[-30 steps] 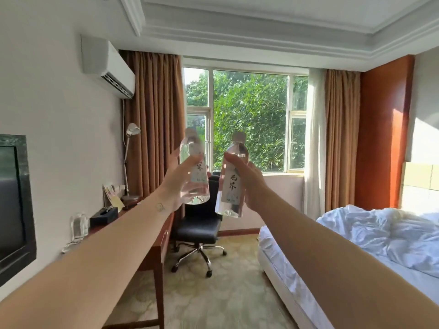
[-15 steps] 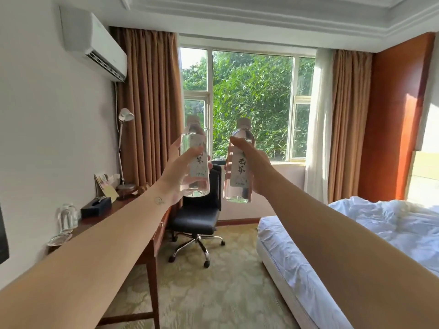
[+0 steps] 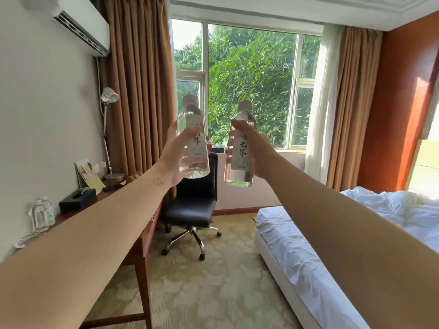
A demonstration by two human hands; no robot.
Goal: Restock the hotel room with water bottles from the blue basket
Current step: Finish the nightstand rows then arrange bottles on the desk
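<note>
Two clear water bottles are held up in the air, side by side and a little apart, both upright with the caps on top. The left hand [image 3: 175,160] grasps the left water bottle [image 3: 196,150] around its lower half, with the fingers curled around the label. The right hand [image 3: 257,153] grasps the right water bottle [image 3: 240,150] from the side, with the thumb over the shoulder of the bottle. Each label has dark characters printed on it. Both arms are stretched forward. Beyond the two hands is a large window [image 3: 249,86] with green trees outside, and brown curtains [image 3: 137,79] hang on both sides of it. Below the hands stands a black office chair [image 3: 190,210] on a patterned carpet [image 3: 213,293]. To the left of the left hand, a wooden desk [image 3: 142,243] runs along the wall. On the desk are a silver lamp [image 3: 108,96], a black tissue box [image 3: 77,201] and some upside-down glasses [image 3: 41,213]. Above and to the left of the left hand, an air conditioner [image 3: 80,22] is fixed on the wall. Below and to the right of the right hand is a bed [image 3: 297,245] with crumpled white sheets.
</note>
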